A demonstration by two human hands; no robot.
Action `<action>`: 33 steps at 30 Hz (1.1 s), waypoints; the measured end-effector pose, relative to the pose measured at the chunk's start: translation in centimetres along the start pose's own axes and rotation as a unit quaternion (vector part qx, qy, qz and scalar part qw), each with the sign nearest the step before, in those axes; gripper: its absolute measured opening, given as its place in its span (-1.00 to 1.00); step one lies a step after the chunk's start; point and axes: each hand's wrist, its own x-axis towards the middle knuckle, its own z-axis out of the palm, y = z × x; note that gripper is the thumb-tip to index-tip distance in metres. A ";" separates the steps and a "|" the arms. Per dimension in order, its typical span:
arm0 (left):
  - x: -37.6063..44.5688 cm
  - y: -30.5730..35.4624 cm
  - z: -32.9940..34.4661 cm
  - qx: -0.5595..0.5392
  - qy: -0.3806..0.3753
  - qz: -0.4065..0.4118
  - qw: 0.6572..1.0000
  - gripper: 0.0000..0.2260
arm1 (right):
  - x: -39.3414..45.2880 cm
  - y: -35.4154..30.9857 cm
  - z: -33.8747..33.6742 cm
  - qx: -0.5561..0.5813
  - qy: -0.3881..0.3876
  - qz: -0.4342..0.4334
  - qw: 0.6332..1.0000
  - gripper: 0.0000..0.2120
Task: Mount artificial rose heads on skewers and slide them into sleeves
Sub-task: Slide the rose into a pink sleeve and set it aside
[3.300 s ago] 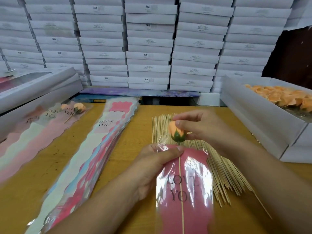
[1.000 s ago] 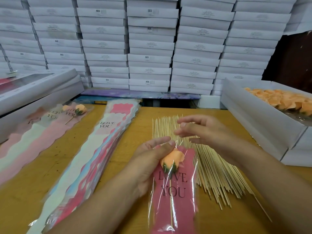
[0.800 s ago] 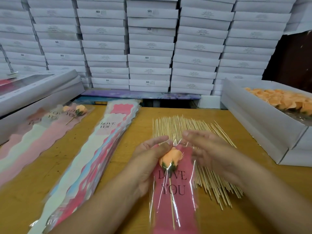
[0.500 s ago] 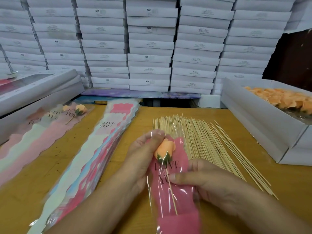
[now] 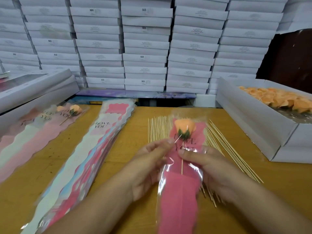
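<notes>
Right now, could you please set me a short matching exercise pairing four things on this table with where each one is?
Things:
1. rose head
2. loose skewers
3. stack of empty sleeves
4. box of orange rose heads

Places:
A. far right of the table
B. inside the pink sleeve held by the left hand and right hand
C. left of the hands, lying lengthwise
D. spread flat under and beside the held sleeve

Pairs: 1-B, 2-D, 3-C, 4-A

White boxes stacked in cols at back; wooden table; dark door far right.
</notes>
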 end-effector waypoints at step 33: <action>-0.8 -1.0 0.0 0.169 -0.112 -0.101 0.974 -0.80 | 1.8 0.8 -2.2 0.010 0.120 -0.055 0.991 -0.87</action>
